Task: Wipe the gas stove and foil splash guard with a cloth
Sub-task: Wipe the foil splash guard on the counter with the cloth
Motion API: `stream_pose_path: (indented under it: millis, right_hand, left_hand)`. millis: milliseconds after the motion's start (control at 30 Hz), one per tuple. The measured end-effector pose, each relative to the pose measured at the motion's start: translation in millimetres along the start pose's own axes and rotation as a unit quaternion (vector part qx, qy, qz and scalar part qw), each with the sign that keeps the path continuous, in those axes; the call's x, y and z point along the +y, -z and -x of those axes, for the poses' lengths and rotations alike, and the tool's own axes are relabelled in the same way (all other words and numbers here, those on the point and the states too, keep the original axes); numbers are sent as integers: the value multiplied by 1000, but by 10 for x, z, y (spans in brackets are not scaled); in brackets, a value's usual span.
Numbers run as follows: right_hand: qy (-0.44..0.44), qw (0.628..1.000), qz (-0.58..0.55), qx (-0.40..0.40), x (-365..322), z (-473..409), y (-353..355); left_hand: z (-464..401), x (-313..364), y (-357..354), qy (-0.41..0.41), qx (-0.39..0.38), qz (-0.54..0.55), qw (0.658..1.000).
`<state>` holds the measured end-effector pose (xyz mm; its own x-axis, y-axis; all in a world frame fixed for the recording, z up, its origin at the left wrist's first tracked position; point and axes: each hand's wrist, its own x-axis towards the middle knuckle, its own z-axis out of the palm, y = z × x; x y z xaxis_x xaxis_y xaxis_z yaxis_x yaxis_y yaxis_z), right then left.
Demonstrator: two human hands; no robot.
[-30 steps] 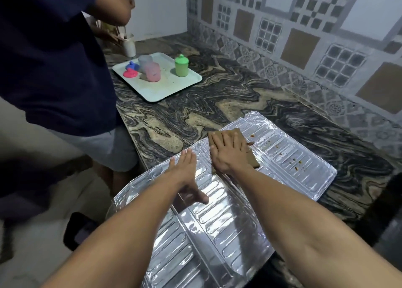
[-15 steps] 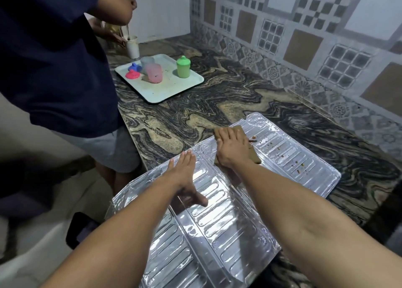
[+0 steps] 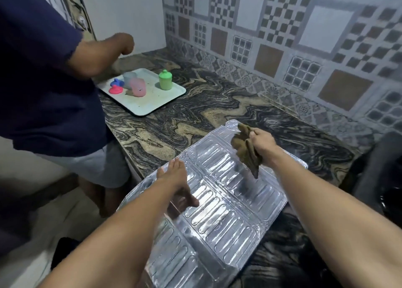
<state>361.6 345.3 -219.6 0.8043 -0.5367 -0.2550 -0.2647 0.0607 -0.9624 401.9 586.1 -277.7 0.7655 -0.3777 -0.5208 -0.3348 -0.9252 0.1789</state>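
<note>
The silver foil splash guard (image 3: 219,209) lies flat on the marble counter, overhanging its front edge. My left hand (image 3: 177,182) rests palm down on the guard's left part, fingers spread. My right hand (image 3: 260,145) is raised above the guard's far right part and grips a bunched brown cloth (image 3: 245,151), which hangs down from my fist clear of the foil. A dark shape at the right edge (image 3: 382,179) may be the gas stove; I cannot tell for sure.
Another person in a dark blue shirt (image 3: 43,81) stands at the left of the counter, an arm over a pale tray (image 3: 152,105) with a green container (image 3: 165,80) and pink and blue plastic cups. A patterned tiled wall (image 3: 282,37) runs behind the marble counter (image 3: 217,105).
My right hand has lifted the cloth off the foil and bunched it in a fist, moving right. My left hand stays pressed on the guard. The other person's arm has moved.
</note>
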Motion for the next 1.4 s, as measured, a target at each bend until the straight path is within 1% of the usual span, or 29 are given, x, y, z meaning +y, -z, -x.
stream_pose_path:
  millis: [67, 100, 133, 167, 200, 233, 267, 333, 367, 400, 467, 500, 567, 633, 700, 800, 867, 900, 1000, 1033, 1067, 1100, 1167, 1233, 1267, 1367, 1400]
  right_hand:
    - [-42, 998, -35, -26, 23, 105, 33]
    - [-52, 999, 6, -13, 81, 122, 58]
    - [-58, 996, 69, 21, 127, 145, 79]
    - [-64, 980, 153, 106, 191, 150, 114]
    - [-70, 956, 214, 190, 252, 158, 165]
    - [-87, 943, 231, 225, 286, 172, 205]
    - [-101, 944, 224, 222, 324, 177, 247]
    - [-143, 955, 197, 168, 342, 257, 270]
    - [-164, 950, 220, 149, 370, 319, 284]
    - [-177, 936, 277, 130, 415, 352, 290]
    - [-175, 899, 379, 136, 498, 412, 267]
    - [-179, 891, 390, 148, 545, 422, 229]
    - [-184, 895, 370, 168, 574, 444, 142]
    - [-176, 894, 363, 197, 541, 450, 79]
    - [-143, 882, 396, 212, 482, 425, 63]
    - [-110, 856, 479, 163, 297, 449, 101]
    - [-109, 839, 510, 155, 132, 425, 206]
    - [-105, 825, 528, 173, 35, 420, 263]
    - [-60, 781, 553, 283, -134, 407, 447]
    - [-35, 778, 546, 309, -116, 418, 464]
    - [-4, 780, 540, 315, -45, 429, 454]
    - [24, 789, 538, 296, 50, 446, 410]
    - [59, 817, 530, 218, 318, 476, 250]
    - [49, 844, 513, 147, 588, 487, 99]
    - [32, 842, 523, 127, 711, 474, 60]
    - [-10, 794, 599, 105, 1017, 433, 46]
    - [-19, 786, 609, 105, 1080, 435, 54]
  left_hand:
    - [23, -37, 50, 23, 11, -25, 999]
    - [11, -53, 65, 40, 13, -29, 999]
    - [1, -65, 80, 55, 12, -33, 998]
    - [-24, -72, 89, 63, 0, -37, 997]
    - [-45, -64, 90, 60, -20, -40, 997]
    - [-61, -43, 90, 49, -37, -41, 997]
    - [-79, -3, 87, 35, -41, -45, 998]
    - [-94, 81, 86, 8, -9, -56, 998]
    - [-130, 123, 67, -10, 17, -59, 998]
    - [-156, 152, 50, -25, 44, -59, 997]
    - [-215, 211, 6, -63, 71, -80, 992]
    - [-236, 242, -3, -78, 69, -89, 991]
    - [-256, 315, 0, -89, 54, -94, 990]
    - [-277, 384, 13, -77, 34, -87, 993]
    - [-293, 431, 27, -65, 11, -87, 994]
    - [-295, 466, 27, -59, -8, -92, 994]
    - [-299, 471, 38, -59, -11, -99, 993]
    - [-304, 466, 45, -58, -12, -100, 993]
    - [-304, 478, 54, -52, -12, -108, 993]
    - [-307, 487, 55, -50, -13, -110, 993]
    - [-310, 496, 54, -49, -15, -109, 993]
    - [-314, 509, 60, -48, -17, -105, 993]
    - [-316, 521, 77, -48, -21, -94, 994]
    - [-313, 526, 86, -49, -21, -89, 995]
    - [-312, 518, 79, -50, -18, -89, 995]
    - [-300, 475, 48, -53, -2, -85, 995]
    - [-296, 458, 40, -54, 5, -81, 995]
